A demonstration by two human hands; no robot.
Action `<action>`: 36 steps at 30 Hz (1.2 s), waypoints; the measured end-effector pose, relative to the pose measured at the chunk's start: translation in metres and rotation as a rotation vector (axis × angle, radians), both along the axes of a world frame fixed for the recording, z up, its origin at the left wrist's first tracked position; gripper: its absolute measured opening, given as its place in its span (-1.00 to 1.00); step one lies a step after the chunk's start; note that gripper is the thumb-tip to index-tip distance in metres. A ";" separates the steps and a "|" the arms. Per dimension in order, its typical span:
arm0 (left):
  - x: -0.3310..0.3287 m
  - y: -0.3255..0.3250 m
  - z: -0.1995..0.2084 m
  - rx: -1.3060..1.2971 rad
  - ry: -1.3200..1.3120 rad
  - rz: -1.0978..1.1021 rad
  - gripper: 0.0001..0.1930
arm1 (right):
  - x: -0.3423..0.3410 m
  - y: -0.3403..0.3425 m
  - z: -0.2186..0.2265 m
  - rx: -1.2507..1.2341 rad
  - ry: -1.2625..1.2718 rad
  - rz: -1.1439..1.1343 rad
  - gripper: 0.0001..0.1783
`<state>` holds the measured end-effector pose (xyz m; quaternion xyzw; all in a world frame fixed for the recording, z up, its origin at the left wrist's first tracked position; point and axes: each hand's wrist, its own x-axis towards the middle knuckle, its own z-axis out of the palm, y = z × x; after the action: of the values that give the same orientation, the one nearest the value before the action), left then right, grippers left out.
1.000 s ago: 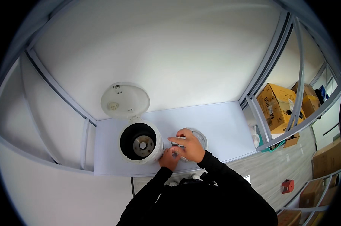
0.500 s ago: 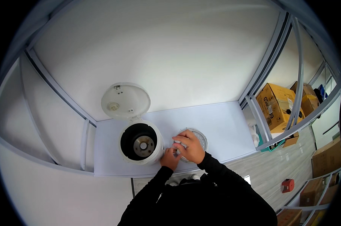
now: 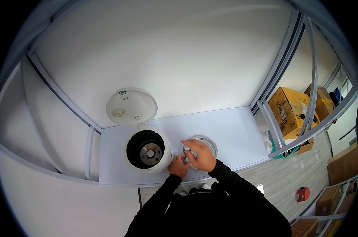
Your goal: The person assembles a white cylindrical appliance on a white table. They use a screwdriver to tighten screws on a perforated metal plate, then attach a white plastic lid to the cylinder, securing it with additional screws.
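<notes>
A white rice cooker (image 3: 168, 152) stands on the table, its lid (image 3: 137, 108) raised and tilted back. No pot sits inside; the dark cavity shows a round metal heating plate (image 3: 151, 154). Right of the cooker is a round, pale grey disc (image 3: 209, 144) with small holes, partly covered by my hands. Over the disc my right hand (image 3: 203, 157) is closed round a small whitish piece (image 3: 186, 147), mostly hidden by the fingers. Close beside it, between cooker and disc, my left hand (image 3: 179, 167) has its fingers curled together; what they pinch is hidden.
The pale table (image 3: 238, 130) meets a white wall (image 3: 167, 59) at the back. Grey metal framing (image 3: 274, 75) rises at both sides. Beyond its right side stand cardboard boxes (image 3: 288, 110) and a teal crate (image 3: 286, 153). A red stool (image 3: 302, 194) is on the floor.
My right hand has shifted very slightly, showing a little more of the whitish piece. The left hand, cooker and disc look unchanged in place.
</notes>
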<state>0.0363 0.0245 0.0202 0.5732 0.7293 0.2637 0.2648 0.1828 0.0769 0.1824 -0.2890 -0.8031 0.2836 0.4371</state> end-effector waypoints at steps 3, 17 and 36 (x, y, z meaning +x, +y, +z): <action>0.001 0.001 0.001 0.012 0.004 0.003 -0.53 | -0.002 0.002 -0.001 0.101 0.022 0.024 -0.60; 0.004 0.000 -0.010 0.055 -0.022 0.013 -0.53 | 0.007 0.001 0.001 0.133 -0.044 0.044 -0.57; 0.006 0.000 -0.001 -0.003 -0.029 0.029 -0.51 | 0.013 0.008 -0.009 0.046 0.014 -0.012 -0.53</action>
<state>0.0428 0.0244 0.0192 0.5583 0.7339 0.2748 0.2724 0.1957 0.0851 0.1730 -0.2817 -0.8048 0.2642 0.4508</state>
